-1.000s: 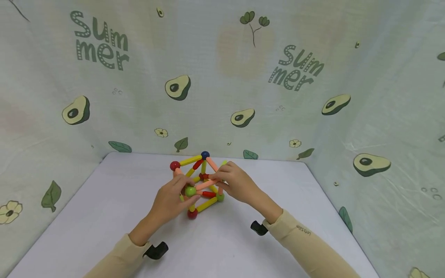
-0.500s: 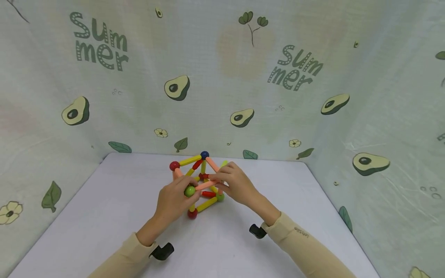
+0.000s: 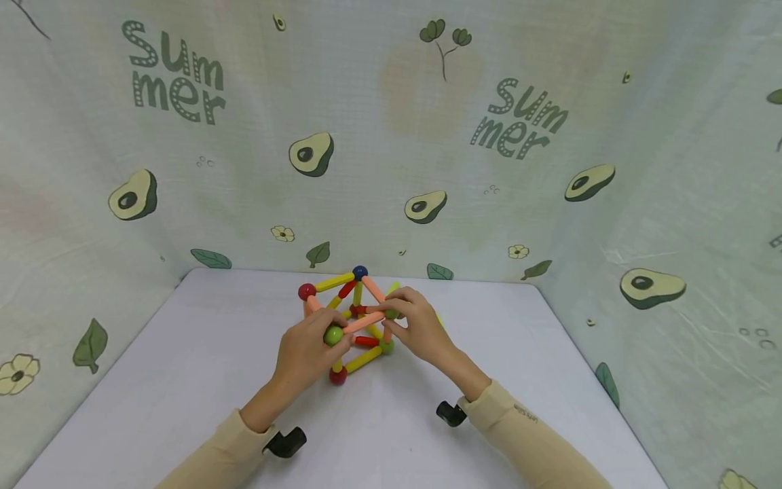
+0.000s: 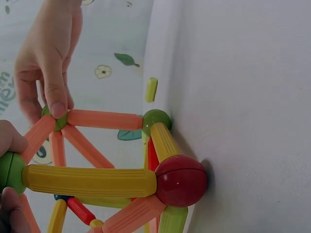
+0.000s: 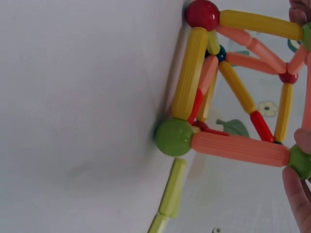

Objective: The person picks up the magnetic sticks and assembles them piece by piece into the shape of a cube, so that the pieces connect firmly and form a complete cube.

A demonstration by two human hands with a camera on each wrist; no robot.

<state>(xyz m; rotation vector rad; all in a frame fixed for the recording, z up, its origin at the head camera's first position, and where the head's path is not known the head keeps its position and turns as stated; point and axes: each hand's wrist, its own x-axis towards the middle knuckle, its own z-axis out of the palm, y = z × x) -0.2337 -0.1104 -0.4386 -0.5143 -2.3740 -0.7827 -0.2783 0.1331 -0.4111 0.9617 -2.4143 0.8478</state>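
A frame of magnetic sticks and balls (image 3: 364,360) stands on the table. At its near upper corner, my left hand (image 3: 304,350) grips a green ball (image 3: 333,335); in the left wrist view a yellow stick (image 4: 90,180) runs from it down to a red ball (image 4: 181,181). My right hand (image 3: 421,327) pinches another upper green ball (image 5: 301,161) between thumb and fingers. A salmon stick (image 3: 364,322) spans the two held balls. Below the right-hand ball, another salmon stick (image 5: 240,148) reaches a lower green ball (image 5: 174,137). The hands partly cover both held balls.
Light green sticks (image 5: 171,191) lie on the white table (image 3: 183,367) just right of the frame. A blue ball (image 3: 360,273) and a red ball (image 3: 307,292) form its far upper corners. A printed cloth (image 3: 366,122) hangs behind the table.
My right fingers have shifted slightly rightward along the salmon stick, and the green ball between them now shows. The left hand moved slightly inward earlier and then stays still around its ball.
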